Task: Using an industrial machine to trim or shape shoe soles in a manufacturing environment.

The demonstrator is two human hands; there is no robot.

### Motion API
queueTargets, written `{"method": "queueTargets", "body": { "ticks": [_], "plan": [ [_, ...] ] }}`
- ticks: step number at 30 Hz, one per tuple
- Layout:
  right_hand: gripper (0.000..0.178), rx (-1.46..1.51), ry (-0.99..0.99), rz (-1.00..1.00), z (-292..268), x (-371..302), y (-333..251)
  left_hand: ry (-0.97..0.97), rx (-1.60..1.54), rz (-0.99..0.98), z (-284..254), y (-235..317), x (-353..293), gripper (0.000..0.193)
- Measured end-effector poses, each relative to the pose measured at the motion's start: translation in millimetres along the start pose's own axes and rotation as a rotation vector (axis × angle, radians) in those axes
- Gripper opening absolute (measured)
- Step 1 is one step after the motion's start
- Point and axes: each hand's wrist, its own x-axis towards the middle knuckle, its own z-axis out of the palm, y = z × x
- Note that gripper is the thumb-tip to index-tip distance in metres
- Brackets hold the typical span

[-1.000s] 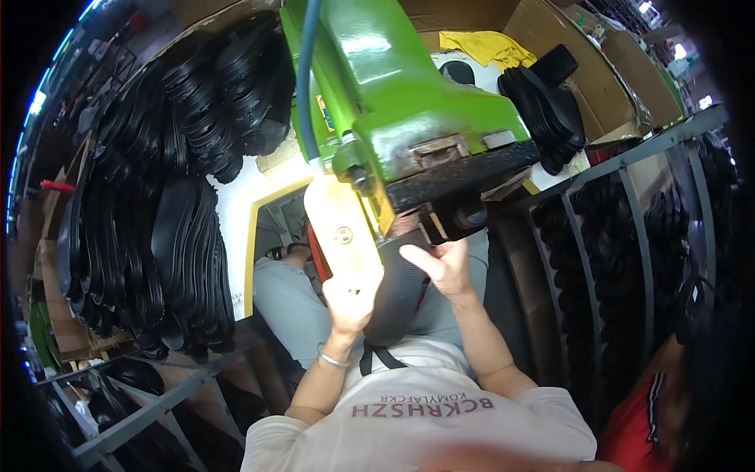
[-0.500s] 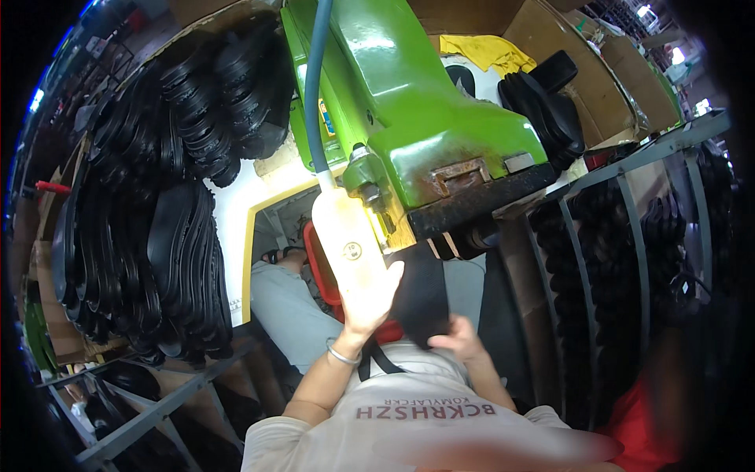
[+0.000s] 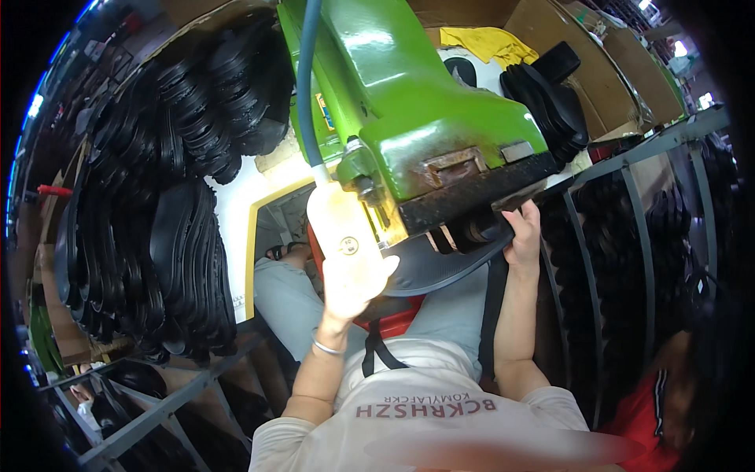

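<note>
A long, curved black shoe sole (image 3: 448, 271) lies across the space under the front of a green machine (image 3: 440, 126). My right hand (image 3: 524, 232) is closed on the sole's right end, thumb on top, just below the machine's dark front edge. At the sole's left end is my left hand (image 3: 354, 287), its thumb touching or very near the sole. The glare of a lit work lamp (image 3: 340, 208) washes out that hand, and its other fingers are hidden, so whether it grips the sole cannot be made out.
Thick stacks of black soles (image 3: 185, 252) cover the white table on the left. More soles (image 3: 550, 118) and a yellow cloth (image 3: 487, 46) lie behind the machine, beside a cardboard box (image 3: 543, 31). A metal rack (image 3: 574, 236) with soles stands on the right. A blue-grey cable (image 3: 309, 86) runs to the lamp.
My right hand has moved up and to the right, to the machine's front edge. The sole has swung from hanging down to lying across under the machine. My left hand has barely shifted.
</note>
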Motion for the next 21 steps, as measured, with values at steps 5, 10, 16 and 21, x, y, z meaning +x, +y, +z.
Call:
{"method": "queueTargets", "body": {
  "ticks": [5,10,16,21],
  "plan": [
    [0.018,0.129,-0.031,-0.011,34.9,-11.9,29.9,0.093,-0.03,0.031,-50.5,6.8,-3.2,0.024],
    [0.026,0.093,-0.246,-0.118,66.9,-38.8,51.4,0.317,-0.157,-0.095,-86.2,16.8,-18.9,0.021],
    [0.03,-0.092,-0.156,-0.101,12.9,-23.5,36.8,0.286,-0.094,0.004,-40.7,18.1,-20.3,0.015],
    [0.027,-0.022,-0.038,-0.155,-33.0,-8.1,9.1,0.424,0.249,0.285,23.1,23.1,1.3,0.029]
  ]
}}
